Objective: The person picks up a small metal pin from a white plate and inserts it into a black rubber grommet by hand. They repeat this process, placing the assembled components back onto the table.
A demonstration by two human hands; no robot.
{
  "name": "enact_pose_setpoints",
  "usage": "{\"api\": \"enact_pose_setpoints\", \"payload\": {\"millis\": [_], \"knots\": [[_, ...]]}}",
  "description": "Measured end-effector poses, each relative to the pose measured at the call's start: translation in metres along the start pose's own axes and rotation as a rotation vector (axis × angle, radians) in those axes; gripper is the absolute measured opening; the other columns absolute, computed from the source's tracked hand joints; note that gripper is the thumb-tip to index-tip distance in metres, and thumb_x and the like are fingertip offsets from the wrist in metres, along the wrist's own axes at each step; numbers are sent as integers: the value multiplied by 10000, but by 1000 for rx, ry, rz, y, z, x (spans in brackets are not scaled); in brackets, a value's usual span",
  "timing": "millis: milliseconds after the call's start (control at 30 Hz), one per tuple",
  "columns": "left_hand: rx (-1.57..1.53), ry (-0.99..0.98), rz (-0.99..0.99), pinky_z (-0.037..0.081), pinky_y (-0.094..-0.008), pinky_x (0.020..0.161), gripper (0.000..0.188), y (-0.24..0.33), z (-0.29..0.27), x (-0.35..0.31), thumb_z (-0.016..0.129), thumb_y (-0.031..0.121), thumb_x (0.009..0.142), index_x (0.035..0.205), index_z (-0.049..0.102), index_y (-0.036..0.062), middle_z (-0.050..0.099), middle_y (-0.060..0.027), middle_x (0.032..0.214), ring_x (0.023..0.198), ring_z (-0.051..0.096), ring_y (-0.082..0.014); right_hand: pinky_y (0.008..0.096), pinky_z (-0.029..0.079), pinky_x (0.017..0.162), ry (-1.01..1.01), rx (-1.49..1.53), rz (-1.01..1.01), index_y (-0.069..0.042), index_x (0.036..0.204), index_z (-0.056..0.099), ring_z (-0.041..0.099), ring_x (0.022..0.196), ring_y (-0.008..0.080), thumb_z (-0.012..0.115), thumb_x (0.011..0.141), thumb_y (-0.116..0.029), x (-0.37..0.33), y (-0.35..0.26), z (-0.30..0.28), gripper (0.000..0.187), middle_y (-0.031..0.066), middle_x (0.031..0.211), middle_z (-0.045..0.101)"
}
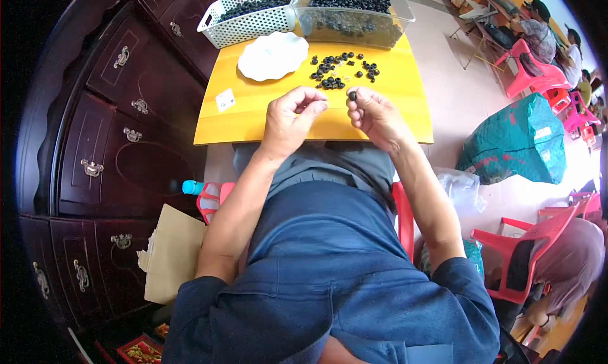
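Note:
Above the near part of a yellow table [253, 126], my right hand [375, 112] pinches a small round black piece [353, 95] between thumb and fingers. My left hand [292, 117] is a short way to its left, with thumb and fingertips brought together. Whatever lies in that pinch is too small to make out. Just beyond both hands, several loose black pieces [332, 83] are spread on the tabletop, with a few tiny pale bits [346, 78] among them. A white scalloped plate [273, 56] sits to the left of these pieces.
A white perforated basket [244, 30] and a clear plastic bin [351, 27], both holding black pieces, stand at the table's far edge. A white card [225, 100] lies at left. Dark drawers [123, 142] flank the left; a teal bag [516, 139] and red chairs [529, 256] are at right.

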State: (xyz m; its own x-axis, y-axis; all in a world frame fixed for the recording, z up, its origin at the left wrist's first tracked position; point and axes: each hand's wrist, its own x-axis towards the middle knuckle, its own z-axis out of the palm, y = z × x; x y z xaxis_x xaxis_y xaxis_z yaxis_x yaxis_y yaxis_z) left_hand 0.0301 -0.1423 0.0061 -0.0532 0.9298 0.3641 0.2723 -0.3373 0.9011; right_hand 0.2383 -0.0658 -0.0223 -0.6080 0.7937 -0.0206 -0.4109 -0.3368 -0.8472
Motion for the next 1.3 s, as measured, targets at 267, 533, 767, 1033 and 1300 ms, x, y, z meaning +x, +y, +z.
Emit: {"api": "enact_pose_setpoints", "payload": {"millis": [267, 533, 767, 1033, 1300], "knots": [[45, -26, 200, 533, -253, 690, 57, 34, 21, -1, 705, 21, 911, 944, 686, -22, 714, -64, 859, 765, 681, -119, 215, 502, 700, -146, 239, 36, -70, 1170, 619, 594, 769, 74, 640, 1004, -251, -18, 7, 14, 247, -6, 947, 662], [78, -27, 172, 561, -265, 659, 56, 21, 20, -3, 681, -27, 892, 947, 686, -35, 708, -104, 867, 742, 713, -150, 213, 520, 723, -81, 151, 21, -65, 1157, 620, 612, 789, 82, 669, 985, -194, -24, 17, 19, 221, 37, 985, 695], [73, 34, 144, 546, -261, 634, 46, 21, 23, -8, 701, -10, 882, 922, 691, -30, 710, -89, 835, 720, 704, -138, 235, 545, 693, -44, 167, 50, -58, 1134, 629, 639, 753, 109, 626, 1010, -222, -22, 24, 9, 205, 53, 966, 712], [232, 32, 220, 522, -317, 631, 64, 14, 23, -7, 737, 18, 840, 881, 692, 0, 689, -94, 804, 702, 669, -202, 236, 564, 705, 29, 238, 9, -51, 1116, 632, 685, 795, 122, 592, 1026, -234, -23, 29, 11, 208, 64, 945, 717], [561, 28, 412, 515, -396, 707, 89, 23, 24, -5, 763, 64, 782, 845, 703, 44, 656, -95, 800, 789, 635, -305, 217, 532, 715, -2, 136, 5, -69, 1115, 613, 662, 794, 84, 579, 1041, -236, -23, 34, 16, 186, 30, 961, 701]]}}
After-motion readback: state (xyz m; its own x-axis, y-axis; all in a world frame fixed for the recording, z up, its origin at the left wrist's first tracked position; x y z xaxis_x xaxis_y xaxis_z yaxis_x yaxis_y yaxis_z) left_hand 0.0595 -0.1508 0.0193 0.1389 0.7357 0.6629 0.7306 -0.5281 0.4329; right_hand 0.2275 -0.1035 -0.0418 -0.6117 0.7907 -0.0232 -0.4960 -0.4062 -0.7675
